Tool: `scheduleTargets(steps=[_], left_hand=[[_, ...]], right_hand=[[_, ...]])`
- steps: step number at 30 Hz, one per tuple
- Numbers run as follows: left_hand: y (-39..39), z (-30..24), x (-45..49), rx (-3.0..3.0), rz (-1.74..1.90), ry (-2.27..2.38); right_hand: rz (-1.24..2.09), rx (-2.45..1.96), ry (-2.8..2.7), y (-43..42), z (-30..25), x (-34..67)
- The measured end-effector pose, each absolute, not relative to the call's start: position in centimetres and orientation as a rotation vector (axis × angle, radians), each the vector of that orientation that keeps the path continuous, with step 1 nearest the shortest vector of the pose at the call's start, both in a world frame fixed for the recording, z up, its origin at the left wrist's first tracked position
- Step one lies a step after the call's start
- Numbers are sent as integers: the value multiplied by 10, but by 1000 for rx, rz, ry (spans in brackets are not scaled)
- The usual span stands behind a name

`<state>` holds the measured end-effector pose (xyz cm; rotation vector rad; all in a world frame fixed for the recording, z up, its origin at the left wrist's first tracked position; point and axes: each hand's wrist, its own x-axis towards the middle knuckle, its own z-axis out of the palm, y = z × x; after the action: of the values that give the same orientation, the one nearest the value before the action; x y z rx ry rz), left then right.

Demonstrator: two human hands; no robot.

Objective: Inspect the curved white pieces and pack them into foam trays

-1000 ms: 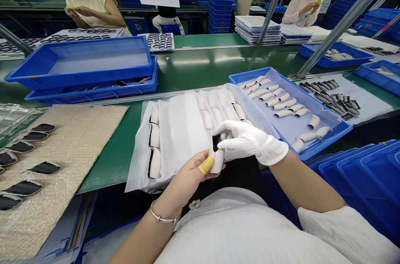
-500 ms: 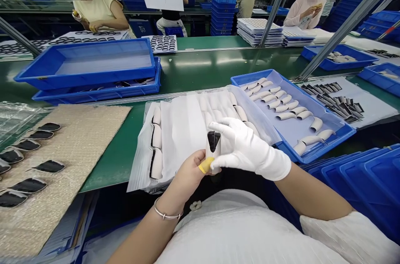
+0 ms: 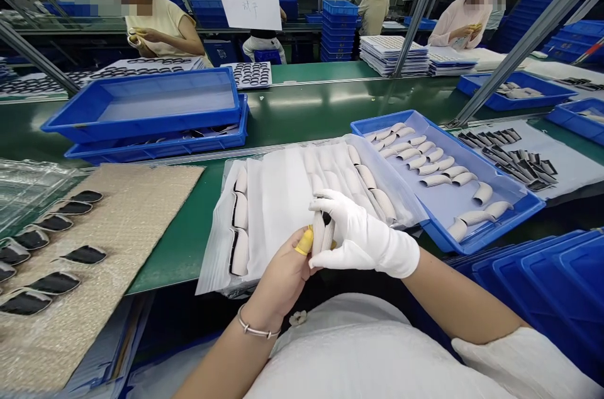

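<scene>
My left hand (image 3: 283, 273), bare with a yellow finger cot on the thumb, pinches a small curved beige piece (image 3: 319, 234) with a black inner face. My right hand (image 3: 361, 235), in a white glove, closes over the same piece from the right. Both hands hover just above the near edge of a clear tray (image 3: 226, 197) that holds more beige pieces under white sheets. A blue tray (image 3: 495, 210) to the right carries rows of similar beige pieces.
Stacked blue trays (image 3: 141, 109) sit at the back left on the green belt (image 3: 302, 100). A woven mat (image 3: 117, 210) with black oval pieces lies at left. Black parts (image 3: 514, 157) rest on a white sheet at right. Other people work beyond the belt. Blue bins (image 3: 542, 279) stand at lower right.
The view has tilted up slightly. My gloved right hand has closed tighter over the beige piece, covering most of its black face, and both hands have drawn a little nearer my body.
</scene>
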<state>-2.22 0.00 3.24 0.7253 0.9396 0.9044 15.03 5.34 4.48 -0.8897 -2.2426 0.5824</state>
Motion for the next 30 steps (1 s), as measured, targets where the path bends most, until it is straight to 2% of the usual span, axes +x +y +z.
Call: scheduleTargets(steps=[14, 30], left_hand=[[5, 33, -28, 884, 837, 990], [1, 34, -23, 840, 877, 1037]], right_hand=[[376, -817, -2490, 54, 54, 160], [326, -801, -2539, 54, 55, 162]])
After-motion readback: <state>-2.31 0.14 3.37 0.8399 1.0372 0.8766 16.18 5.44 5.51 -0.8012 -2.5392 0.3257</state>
